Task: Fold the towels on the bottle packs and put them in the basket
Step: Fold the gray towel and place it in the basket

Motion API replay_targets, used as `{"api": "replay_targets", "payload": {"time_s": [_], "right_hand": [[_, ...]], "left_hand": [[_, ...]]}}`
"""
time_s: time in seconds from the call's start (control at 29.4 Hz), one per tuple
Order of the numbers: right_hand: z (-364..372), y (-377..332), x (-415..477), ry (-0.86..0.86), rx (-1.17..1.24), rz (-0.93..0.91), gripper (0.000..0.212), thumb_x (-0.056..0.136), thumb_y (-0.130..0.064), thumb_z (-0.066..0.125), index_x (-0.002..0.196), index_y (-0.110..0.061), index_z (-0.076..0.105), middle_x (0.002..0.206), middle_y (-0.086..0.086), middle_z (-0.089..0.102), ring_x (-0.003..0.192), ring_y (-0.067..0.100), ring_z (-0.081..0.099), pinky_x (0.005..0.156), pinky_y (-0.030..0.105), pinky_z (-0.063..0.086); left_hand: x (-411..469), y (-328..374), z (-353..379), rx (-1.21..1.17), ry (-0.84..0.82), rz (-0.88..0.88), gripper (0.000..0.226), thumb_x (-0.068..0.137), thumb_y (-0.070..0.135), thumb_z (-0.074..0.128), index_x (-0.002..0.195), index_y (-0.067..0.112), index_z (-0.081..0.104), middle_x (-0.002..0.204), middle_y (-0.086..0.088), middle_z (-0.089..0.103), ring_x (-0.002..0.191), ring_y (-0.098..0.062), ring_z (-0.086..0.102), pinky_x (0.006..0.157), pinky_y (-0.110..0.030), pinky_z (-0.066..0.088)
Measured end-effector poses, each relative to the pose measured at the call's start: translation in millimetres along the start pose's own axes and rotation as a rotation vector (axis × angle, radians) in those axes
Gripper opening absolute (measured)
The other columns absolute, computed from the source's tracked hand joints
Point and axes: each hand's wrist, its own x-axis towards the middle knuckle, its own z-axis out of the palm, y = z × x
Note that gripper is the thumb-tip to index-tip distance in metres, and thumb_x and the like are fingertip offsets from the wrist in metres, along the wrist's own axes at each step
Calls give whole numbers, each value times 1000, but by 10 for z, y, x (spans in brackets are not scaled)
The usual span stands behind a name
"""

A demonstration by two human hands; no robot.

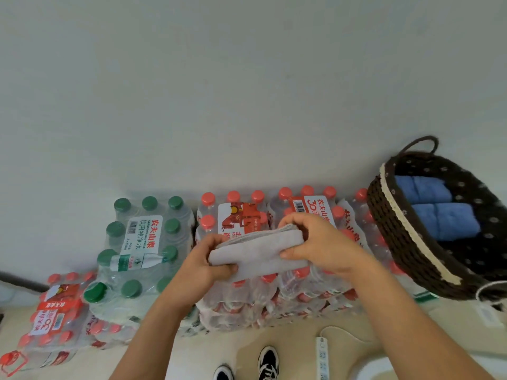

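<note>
Both hands grip a folded grey towel just above the red-capped bottle packs: left hand on its 8 o'clock end, right hand on its 2 o'clock end. At 3 o'clock I see the basket holding two blue towels; a green-capped pack sits at 9 o'clock.
</note>
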Motion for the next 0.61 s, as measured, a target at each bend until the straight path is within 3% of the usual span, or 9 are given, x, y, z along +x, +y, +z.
{"api": "replay_targets", "payload": {"time_s": [0.14, 0.24, 0.37, 0.48, 0.61], "right_hand": [[-260, -40, -449, 110, 153, -8, 34, 71, 4, 73, 90, -23, 64, 82, -8, 60, 80, 7, 57, 67, 25, 47], [-496, -49, -810, 190, 263, 10, 32, 75, 7, 70, 97, -15, 61, 86, -3, 59, 81, 9, 56, 67, 23, 47], [-902, -17, -1246, 222, 317, 32, 28, 82, -13, 72, 103, -27, 62, 98, -5, 63, 89, 12, 62, 72, 28, 52], [-1308, 117, -1528, 318, 370, 15, 28, 82, -24, 68, 110, -25, 66, 97, -11, 69, 87, 8, 66, 68, 22, 53], [-1996, 515, -1798, 536, 388, 58, 17, 74, -22, 72, 91, -25, 73, 84, -10, 71, 76, 7, 66, 61, 23, 53]], "left_hand": [[-78, 261, 301, -129, -154, 147, 52, 65, 33, 80, 111, 22, 58, 99, 2, 64, 86, -11, 65, 68, -23, 53], [-128, 545, 709, -129, -71, 224, 29, 76, 37, 78, 100, 26, 65, 91, 5, 68, 81, -6, 65, 65, -17, 53], [-65, 855, 1312, -185, -10, 267, 5, 83, 23, 69, 88, 22, 67, 81, 9, 71, 73, -5, 66, 59, -14, 50], [64, 1040, 1845, -141, -48, 290, 3, 87, 18, 66, 86, 21, 67, 75, 13, 67, 70, -2, 61, 59, -16, 49], [271, 1290, 2664, 35, -187, 321, 14, 92, 27, 58, 102, 36, 62, 92, 20, 65, 79, 8, 59, 66, -13, 49]]}}
